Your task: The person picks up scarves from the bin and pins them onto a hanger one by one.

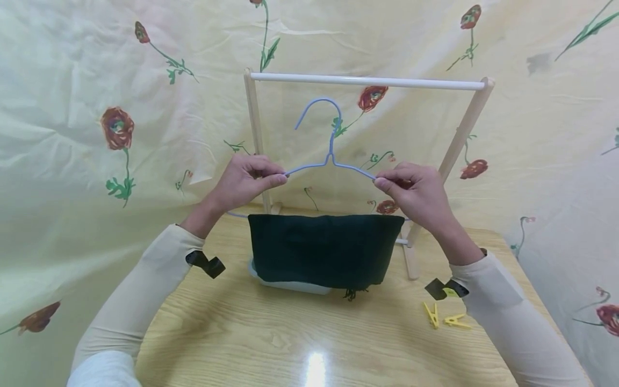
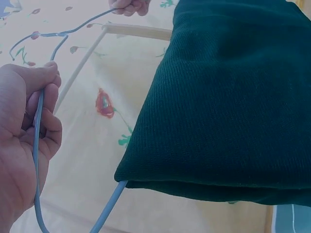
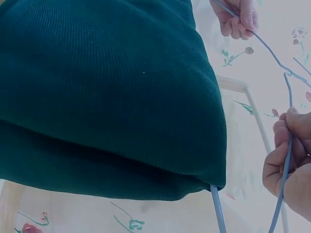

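The blue hanger (image 1: 331, 156) is between the two hands, hook uppermost, its neck midway between the grips. I see the dark green cloth (image 1: 324, 250) folded over the hanger's lower bar, below and between the hands; fringe (image 1: 353, 294) shows at its lower edge. The bar emerges from the cloth at both side edges.

Left hand (image 1: 249, 180): thumb extended inward, fingers curled, pinching the hanger's left shoulder. On the left wrist view I read the wire passing under the thumb tip and along the curled fingers. Right hand (image 1: 416, 188): mirrored pose, thumb inward, fingers curled, pinching the right shoulder. Neither grip leaves a visible gap at the wire.

Both forearms rise from the lower corners and angle inward, hands at nearly equal height. Each light sleeve ends short of the wrist; a black mount sits at each cuff.

Below the hands, partly behind the cloth, I see a pale tray (image 1: 295, 287); I cannot tell whether the cloth touches it. Two yellow clothespins (image 1: 432, 316) lie below the right hand on the wooden table (image 1: 232, 333). Beyond both hands stands a rack (image 1: 367, 80), its white rod above them, before a floral backdrop (image 1: 58, 177).
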Demonstrator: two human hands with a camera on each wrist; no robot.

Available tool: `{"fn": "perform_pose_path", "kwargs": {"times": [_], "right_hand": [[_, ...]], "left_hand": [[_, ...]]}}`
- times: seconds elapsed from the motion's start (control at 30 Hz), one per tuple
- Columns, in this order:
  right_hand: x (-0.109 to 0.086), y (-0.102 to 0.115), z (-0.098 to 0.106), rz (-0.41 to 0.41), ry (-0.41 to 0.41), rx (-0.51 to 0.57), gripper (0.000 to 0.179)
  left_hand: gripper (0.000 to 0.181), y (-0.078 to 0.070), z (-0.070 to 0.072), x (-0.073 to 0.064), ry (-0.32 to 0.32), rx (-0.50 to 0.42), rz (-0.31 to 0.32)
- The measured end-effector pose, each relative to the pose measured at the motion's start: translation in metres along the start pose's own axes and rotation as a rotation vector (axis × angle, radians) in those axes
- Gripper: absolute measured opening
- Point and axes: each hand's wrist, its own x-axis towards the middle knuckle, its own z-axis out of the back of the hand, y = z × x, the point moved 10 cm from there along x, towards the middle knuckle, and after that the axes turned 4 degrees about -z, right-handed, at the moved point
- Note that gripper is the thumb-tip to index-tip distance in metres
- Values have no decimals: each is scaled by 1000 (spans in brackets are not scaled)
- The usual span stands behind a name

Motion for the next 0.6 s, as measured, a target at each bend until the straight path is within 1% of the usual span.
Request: {"fn": "perform_pose_path", "kwargs": {"times": [0.17, 0.37, 0.5, 0.6], "right_hand": [[-1, -1, 4, -13, -23, -13, 11], [-2, -1, 5, -20, -37, -4, 11], [-2, -1, 6, 0, -46, -2, 9], [-2, -2, 6, 10, -51, -1, 9]], "left_hand": [[11, 1, -3, 0, 24, -6, 25], [11, 5, -5, -1, 81, -4, 49], [12, 5, -7, -4, 145, 19, 36], [13, 5, -6, -5, 163, 30, 23]]}}
